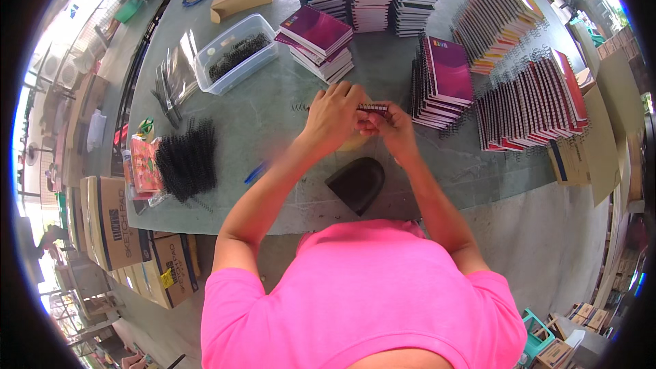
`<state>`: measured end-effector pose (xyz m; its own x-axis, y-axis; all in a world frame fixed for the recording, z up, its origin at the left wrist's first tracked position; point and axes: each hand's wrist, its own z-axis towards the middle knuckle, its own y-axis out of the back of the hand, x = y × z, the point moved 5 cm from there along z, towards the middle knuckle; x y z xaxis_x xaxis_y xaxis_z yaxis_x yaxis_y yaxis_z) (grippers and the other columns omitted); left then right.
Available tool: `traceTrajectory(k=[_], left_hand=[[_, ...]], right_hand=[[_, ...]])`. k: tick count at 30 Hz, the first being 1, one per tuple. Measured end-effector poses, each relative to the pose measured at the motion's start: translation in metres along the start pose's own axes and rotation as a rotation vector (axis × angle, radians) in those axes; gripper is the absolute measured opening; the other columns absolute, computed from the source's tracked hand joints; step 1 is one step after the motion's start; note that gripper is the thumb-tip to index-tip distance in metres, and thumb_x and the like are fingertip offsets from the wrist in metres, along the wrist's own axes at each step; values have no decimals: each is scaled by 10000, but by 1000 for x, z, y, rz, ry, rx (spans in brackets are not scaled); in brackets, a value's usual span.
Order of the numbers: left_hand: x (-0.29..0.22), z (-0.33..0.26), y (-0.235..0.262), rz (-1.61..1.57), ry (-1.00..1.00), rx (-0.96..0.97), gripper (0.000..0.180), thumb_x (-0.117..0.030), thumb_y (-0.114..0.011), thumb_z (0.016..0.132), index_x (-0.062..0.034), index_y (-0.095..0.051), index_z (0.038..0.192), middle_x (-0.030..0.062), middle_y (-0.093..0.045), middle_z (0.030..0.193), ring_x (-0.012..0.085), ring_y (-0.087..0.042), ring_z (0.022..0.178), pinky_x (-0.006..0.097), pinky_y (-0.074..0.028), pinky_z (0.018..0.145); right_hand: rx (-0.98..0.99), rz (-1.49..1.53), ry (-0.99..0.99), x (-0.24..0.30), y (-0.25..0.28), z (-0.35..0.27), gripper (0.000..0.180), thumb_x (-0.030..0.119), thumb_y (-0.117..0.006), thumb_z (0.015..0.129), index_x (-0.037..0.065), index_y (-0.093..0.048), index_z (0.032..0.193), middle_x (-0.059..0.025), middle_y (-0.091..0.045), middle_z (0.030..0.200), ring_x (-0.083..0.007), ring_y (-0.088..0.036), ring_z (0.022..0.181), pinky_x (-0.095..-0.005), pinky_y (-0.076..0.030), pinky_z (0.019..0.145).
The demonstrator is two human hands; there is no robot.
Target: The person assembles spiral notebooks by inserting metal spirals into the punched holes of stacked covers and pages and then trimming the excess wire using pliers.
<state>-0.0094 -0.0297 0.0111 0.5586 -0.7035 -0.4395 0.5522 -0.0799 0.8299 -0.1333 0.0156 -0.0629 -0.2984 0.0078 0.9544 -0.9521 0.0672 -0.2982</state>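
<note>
Near the middle of the table, both my hands are closed on a small notebook [373,108], seen edge-on and mostly hidden by my fingers. A dark spiral coil [299,107] runs along its edge and sticks out past my left hand. My left hand [333,113] lies over the left part of the notebook and coil, fingers bent. My right hand [392,126] pinches the right end, thumb and fingers together. Just below my hands, a dark rounded block [357,183] rests on the table. A blue pen-like object [255,172] lies beside my left forearm.
A heap of black coils [187,162] lies left; a clear plastic bin [232,55] holds more. Purple notebooks [316,31] are stacked ahead, with purple [447,72], red [531,102] and yellow-covered notebooks [497,19] to the right. Cardboard boxes [113,222] stand beyond the table's left edge.
</note>
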Motion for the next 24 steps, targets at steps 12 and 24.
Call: traceTrajectory(k=[12,24], left_hand=[[-18,13,-22,-224,-179,30,186,-86,-549,764,-14,-611,924,149,-616,857,338,-576,825,404,-460,730],[-17,17,-26,-210,-101,73,186,-19,-632,650,-26,-574,827,126,-592,870,340,-547,864,413,-448,724]], right_hand=[[-64,-161,59,-7,12,-1,132,14,-490,890,-26,-616,893,-13,-619,792,-65,-568,694,-223,-473,620],[-100,-48,-29,-9,4,-8,127,5,-489,847,-9,-607,890,-9,-598,723,-61,-547,658,-253,-451,558]])
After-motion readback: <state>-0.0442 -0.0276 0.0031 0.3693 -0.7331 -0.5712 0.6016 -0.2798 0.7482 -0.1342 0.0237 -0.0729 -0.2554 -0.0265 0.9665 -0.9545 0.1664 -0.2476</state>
